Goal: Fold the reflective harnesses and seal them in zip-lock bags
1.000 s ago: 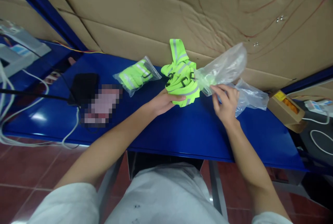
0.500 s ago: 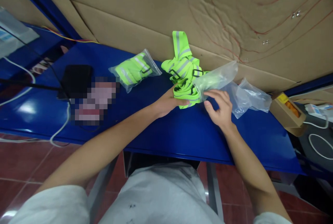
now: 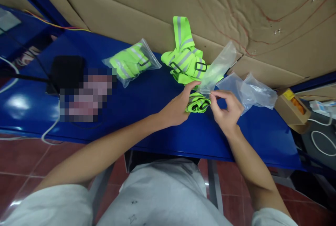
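Note:
My left hand (image 3: pixel 178 108) holds a rolled neon-green reflective strap (image 3: pixel 198 103) above the blue table, its thumb reaching up to the mouth of a clear plastic bag (image 3: pixel 219 66). The fingers of my right hand (image 3: pixel 227 108) pinch the near edge of that bag, just right of the roll. Behind them lies a loose pile of green straps (image 3: pixel 185 58) with black buckles, partly covered by the bag. To the left is a clear bag with a folded green strap inside (image 3: pixel 131 61).
More clear plastic bags (image 3: pixel 256 91) lie on the blue table (image 3: pixel 168 138) at the right. Beyond them stands an open cardboard box (image 3: pixel 294 108) with something orange inside. A black object (image 3: pixel 67 73) and a blurred-out item are at the left. Cardboard (image 3: pixel 131 9) lines the back.
The rolled strap in my left hand has moved right and slightly away from the pile. My right hand has closed on the bag's edge. The view has shifted slightly.

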`<action>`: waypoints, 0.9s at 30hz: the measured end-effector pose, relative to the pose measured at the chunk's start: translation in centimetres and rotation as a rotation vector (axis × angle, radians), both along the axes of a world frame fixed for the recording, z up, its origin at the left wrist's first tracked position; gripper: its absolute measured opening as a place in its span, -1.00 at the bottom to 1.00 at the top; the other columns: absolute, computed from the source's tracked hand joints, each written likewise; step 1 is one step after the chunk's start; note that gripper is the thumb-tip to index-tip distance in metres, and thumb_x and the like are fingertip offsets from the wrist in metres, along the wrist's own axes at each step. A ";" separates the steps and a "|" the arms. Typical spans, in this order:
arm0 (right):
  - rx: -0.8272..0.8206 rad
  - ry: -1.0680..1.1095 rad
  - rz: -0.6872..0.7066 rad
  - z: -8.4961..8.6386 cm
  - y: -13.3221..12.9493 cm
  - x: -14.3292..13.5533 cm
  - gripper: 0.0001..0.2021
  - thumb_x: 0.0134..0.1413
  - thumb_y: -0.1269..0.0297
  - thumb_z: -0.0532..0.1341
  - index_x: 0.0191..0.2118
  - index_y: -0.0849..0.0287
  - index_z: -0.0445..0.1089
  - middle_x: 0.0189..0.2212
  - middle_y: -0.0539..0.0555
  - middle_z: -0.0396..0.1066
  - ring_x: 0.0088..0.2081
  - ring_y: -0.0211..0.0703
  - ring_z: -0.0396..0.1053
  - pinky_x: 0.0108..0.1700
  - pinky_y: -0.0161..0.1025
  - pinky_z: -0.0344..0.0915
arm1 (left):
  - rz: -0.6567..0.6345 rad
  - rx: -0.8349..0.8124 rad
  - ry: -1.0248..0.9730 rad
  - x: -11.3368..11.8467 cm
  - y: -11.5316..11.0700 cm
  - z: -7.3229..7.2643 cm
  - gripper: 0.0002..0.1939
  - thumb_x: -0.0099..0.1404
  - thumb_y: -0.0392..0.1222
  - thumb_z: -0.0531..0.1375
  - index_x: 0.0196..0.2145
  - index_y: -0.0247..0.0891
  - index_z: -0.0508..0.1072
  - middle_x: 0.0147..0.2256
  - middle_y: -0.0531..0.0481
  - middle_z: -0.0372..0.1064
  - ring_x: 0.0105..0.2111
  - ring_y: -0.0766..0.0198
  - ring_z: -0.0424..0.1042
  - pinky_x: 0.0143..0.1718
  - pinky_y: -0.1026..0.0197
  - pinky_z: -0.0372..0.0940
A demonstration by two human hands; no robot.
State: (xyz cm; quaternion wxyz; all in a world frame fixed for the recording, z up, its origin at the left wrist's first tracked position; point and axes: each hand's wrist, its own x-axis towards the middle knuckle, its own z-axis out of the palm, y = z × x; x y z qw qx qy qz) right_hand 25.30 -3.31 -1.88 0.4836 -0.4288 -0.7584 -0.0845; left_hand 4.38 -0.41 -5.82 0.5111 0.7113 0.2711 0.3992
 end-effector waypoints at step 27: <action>-0.372 -0.047 -0.098 1.1 2.6 6.9 -0.63 0.41 -0.01 0.20 0.16 0.08 0.42 0.08 0.21 0.51 0.05 0.02 0.53 0.03 0.03 0.52 | -0.017 -0.744 -0.330 0.3 0.0 1.3 -0.10 -0.11 -0.41 0.51 0.20 -0.23 0.38 0.08 -0.17 0.53 0.15 -0.13 0.48 0.23 -0.16 0.33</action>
